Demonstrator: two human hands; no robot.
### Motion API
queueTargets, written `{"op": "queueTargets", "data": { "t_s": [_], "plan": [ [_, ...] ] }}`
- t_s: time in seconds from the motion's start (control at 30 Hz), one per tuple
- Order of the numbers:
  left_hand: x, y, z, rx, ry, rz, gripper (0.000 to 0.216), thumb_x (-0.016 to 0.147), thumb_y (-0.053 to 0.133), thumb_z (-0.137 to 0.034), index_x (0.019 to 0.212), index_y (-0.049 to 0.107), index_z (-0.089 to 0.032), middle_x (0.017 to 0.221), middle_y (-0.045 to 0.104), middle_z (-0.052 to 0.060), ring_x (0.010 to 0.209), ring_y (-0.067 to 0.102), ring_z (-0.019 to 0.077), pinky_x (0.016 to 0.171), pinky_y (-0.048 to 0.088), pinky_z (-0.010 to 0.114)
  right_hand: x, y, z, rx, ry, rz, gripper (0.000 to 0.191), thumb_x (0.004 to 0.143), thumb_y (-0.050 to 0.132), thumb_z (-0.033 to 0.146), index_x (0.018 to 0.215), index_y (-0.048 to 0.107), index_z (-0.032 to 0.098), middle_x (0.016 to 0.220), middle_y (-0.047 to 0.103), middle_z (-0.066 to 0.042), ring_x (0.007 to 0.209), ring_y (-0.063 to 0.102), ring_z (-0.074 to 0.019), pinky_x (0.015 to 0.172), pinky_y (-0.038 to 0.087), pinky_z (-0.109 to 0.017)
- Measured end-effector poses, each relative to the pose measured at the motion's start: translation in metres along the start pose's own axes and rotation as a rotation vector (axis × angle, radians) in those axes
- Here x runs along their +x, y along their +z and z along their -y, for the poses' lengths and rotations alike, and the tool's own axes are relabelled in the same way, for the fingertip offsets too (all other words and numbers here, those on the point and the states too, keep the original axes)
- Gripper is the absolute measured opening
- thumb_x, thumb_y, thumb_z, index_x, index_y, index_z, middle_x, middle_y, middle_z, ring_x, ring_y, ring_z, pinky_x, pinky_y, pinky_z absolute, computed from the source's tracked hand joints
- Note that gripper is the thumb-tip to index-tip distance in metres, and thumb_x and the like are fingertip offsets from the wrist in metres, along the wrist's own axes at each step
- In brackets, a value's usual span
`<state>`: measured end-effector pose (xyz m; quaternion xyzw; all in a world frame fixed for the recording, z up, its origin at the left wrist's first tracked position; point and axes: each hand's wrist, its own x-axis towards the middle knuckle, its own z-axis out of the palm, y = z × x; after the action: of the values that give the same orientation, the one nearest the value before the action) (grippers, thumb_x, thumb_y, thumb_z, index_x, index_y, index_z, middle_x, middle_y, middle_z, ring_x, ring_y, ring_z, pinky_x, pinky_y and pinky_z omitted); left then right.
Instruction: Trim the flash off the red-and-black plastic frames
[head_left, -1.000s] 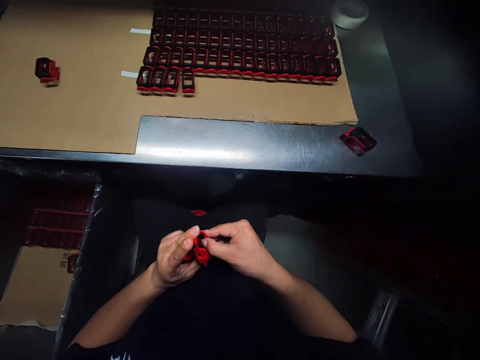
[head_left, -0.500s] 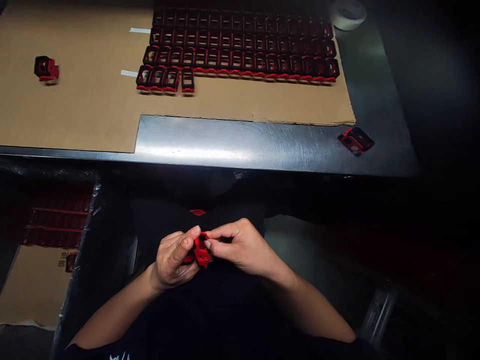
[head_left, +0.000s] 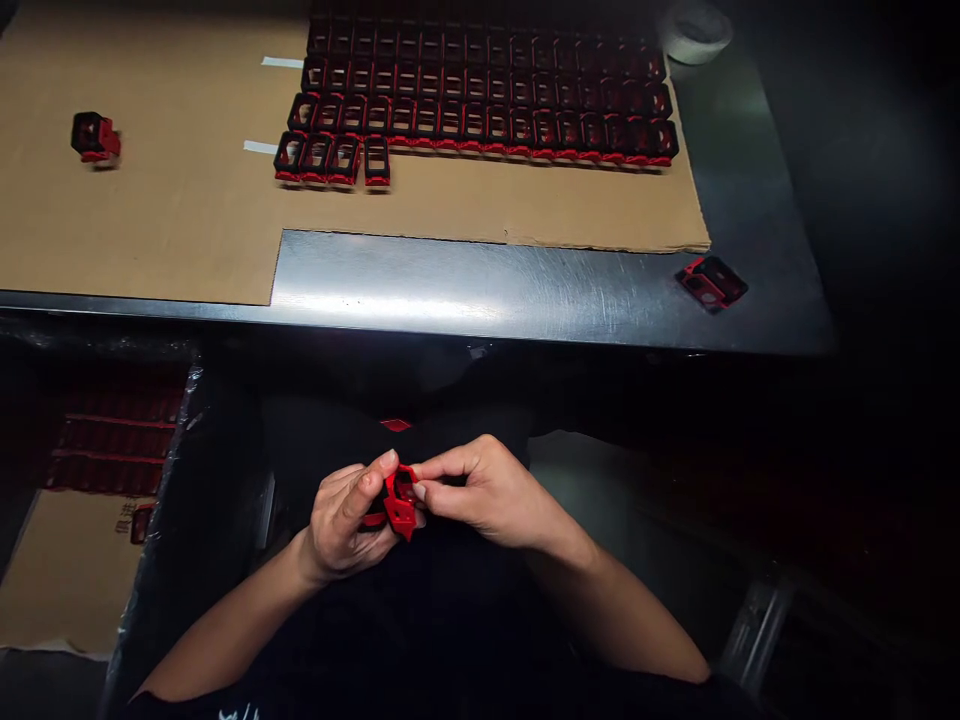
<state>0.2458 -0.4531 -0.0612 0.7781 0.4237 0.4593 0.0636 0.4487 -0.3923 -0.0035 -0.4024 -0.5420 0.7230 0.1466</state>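
Below the table edge, over my lap, my left hand (head_left: 346, 515) and my right hand (head_left: 480, 490) meet on one small red plastic part (head_left: 400, 502). The left fingers curl round its left side with the thumb on top. My right thumb and forefinger pinch its right side. Another bit of red (head_left: 395, 425) shows on my lap just behind the hands. On the cardboard sheet (head_left: 180, 220) stand several rows of red and black frame parts (head_left: 480, 95), the front row only a few pieces long (head_left: 330, 158).
A single red and black part (head_left: 95, 137) sits far left on the cardboard, another (head_left: 711, 282) lies on the bare steel table (head_left: 480, 285) at right. A tape roll (head_left: 697, 30) stands at the back right. Stacked red parts (head_left: 112, 440) fill a box at my lower left.
The hands stay together on the red part; it has turned slightly between the fingers and the right hand has shifted a little. The view has barely moved.
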Motion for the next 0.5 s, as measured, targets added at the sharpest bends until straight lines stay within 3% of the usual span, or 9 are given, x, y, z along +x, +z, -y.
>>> {"op": "queueTargets", "data": {
  "t_s": [0.27,0.5],
  "plan": [
    [0.000,0.001,0.001,-0.025,0.046,0.020,0.088,0.082,0.076,-0.016,0.156,0.027,-0.015,0.114,0.076,0.020,0.078,0.078,0.0199,0.064,0.063,0.028,0.004,0.012,0.000,-0.049,0.065,-0.125,0.018,0.084,0.067,0.021,0.091,0.084,0.021,0.077,0.079,-0.001,0.067,0.071,-0.0161,0.058,0.047,-0.022],
    [0.001,0.000,-0.001,-0.013,-0.022,0.008,0.091,0.083,0.077,-0.034,0.157,0.027,-0.017,0.106,0.078,0.016,0.078,0.078,0.0217,0.065,0.064,0.029,0.000,-0.002,0.002,-0.029,-0.008,0.033,0.024,0.093,0.059,0.022,0.097,0.082,0.020,0.079,0.079,-0.002,0.072,0.072,-0.0175,0.068,0.052,-0.025]
  ]
}}
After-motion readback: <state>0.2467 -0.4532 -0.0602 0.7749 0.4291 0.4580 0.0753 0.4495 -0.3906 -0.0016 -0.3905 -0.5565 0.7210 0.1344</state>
